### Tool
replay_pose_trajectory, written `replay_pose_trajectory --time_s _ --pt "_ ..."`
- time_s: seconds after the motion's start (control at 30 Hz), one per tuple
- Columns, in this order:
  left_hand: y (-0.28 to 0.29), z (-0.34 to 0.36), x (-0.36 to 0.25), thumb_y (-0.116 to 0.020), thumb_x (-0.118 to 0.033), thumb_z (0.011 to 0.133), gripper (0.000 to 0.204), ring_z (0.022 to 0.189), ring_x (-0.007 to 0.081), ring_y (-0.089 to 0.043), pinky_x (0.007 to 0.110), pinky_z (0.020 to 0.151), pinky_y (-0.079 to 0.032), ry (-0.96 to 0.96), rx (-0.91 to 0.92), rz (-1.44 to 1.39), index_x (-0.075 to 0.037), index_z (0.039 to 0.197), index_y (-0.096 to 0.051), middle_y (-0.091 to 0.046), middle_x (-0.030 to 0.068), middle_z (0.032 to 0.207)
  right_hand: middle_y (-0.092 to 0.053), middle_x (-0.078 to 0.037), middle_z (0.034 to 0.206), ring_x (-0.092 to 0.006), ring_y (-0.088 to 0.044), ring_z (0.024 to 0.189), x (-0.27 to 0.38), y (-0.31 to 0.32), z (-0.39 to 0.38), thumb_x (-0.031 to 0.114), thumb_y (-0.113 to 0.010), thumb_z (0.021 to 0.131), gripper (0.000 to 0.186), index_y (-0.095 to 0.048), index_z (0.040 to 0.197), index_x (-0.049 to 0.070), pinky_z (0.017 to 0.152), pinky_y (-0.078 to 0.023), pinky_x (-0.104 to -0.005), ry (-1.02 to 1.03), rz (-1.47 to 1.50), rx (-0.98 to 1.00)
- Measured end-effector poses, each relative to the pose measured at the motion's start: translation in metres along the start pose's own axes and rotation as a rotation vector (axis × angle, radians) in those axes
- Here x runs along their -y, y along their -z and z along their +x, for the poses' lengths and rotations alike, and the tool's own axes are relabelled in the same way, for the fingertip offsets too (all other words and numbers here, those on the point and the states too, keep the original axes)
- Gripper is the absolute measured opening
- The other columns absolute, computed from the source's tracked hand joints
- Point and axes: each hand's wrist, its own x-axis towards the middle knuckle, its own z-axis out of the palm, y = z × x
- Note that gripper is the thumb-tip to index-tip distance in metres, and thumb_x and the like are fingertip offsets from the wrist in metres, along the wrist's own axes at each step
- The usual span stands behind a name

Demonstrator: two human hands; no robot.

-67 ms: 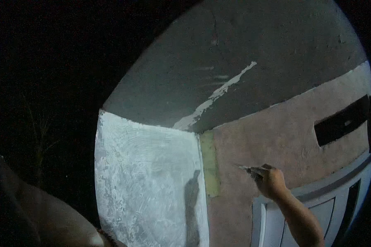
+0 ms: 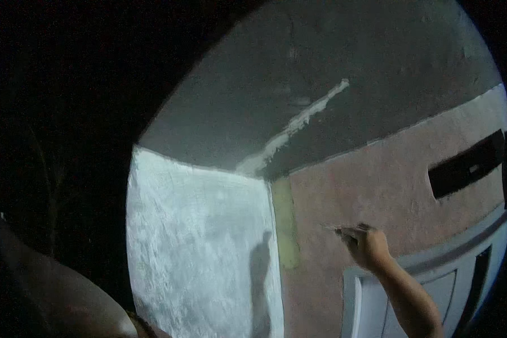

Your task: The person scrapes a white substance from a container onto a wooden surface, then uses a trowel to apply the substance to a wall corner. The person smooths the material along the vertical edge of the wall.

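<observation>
My right hand (image 2: pixel 372 248) is raised at the lower right, its fingers closed round what looks like a putty knife (image 2: pixel 338 230). Its thin blade points left, seen nearly edge-on in front of the pinkish wall (image 2: pixel 327 203); whether it touches the wall I cannot tell. Above, an uneven pale streak of filler (image 2: pixel 298 123) runs across the dark grey ceiling (image 2: pixel 219 118) down to the corner. My left arm (image 2: pixel 67 281) stretches up along the dark lower left; the hand at its end cannot be made out.
A whitish, patchily coated wall (image 2: pixel 203 242) meets the pinkish one at a corner with a yellow-green strip (image 2: pixel 285 225). A shadow (image 2: pixel 260 281) falls on it. At right are a dark rectangular opening (image 2: pixel 462 169) and a pale grey door frame (image 2: pixel 352 293). Darkness fills the left.
The view has shifted very slightly and is more blurred. My right hand keeps almost the same place, with the blade now less distinct.
</observation>
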Motion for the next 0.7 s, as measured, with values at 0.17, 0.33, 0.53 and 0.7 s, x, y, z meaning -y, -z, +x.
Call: replay_pose_trajectory --time_s 0.17,0.33,0.53,0.7 --pt "-0.038 0.002 -0.009 -0.069 -0.014 0.094 0.015 0.09 0.0194 -0.069 0.03 0.079 -0.056 -0.049 -0.024 -0.003 -0.004 0.104 -0.07 -0.07 0.012 0.104 -0.071 -0.009 0.113 -0.0321 -0.068 0.101 -0.009 -0.023 0.03 0.02 -0.06 0.096 0.028 -0.071 0.122 0.015 0.083 -0.057 -0.0441 0.034 0.177 -0.15" --pt "-0.04 -0.007 -0.013 -0.069 -0.014 0.094 0.015 0.09 0.0191 -0.069 0.03 0.079 -0.056 -0.07 -0.009 0.003 -0.004 0.104 -0.07 -0.07 0.0116 0.104 -0.07 -0.013 0.102 -0.0337 -0.07 0.088 -0.006 -0.041 0.027 0.02 -0.061 0.096 0.025 -0.074 0.118 0.015 0.076 -0.056 -0.0443 0.001 0.294 -0.161" --pt "-0.04 -0.007 -0.009 -0.07 -0.013 0.093 0.014 0.091 0.0188 -0.068 0.03 0.079 -0.056 -0.087 0.001 0.011 -0.004 0.104 -0.069 -0.07 0.0111 0.103 -0.07 -0.013 0.109 -0.035 -0.07 0.09 -0.003 -0.047 0.027 0.021 -0.061 0.097 0.026 -0.073 0.12 0.017 0.077 -0.055 -0.0448 0.004 0.258 -0.107" --pt "-0.037 -0.007 -0.008 -0.07 -0.013 0.092 0.015 0.091 0.0185 -0.068 0.03 0.079 -0.056 -0.11 0.019 0.01 -0.004 0.104 -0.069 -0.069 0.0107 0.103 -0.07 -0.014 0.108 -0.0343 -0.07 0.091 0.003 -0.049 0.033 0.022 -0.062 0.097 0.027 -0.072 0.122 0.017 0.078 -0.056 -0.0452 0.031 0.315 -0.131"
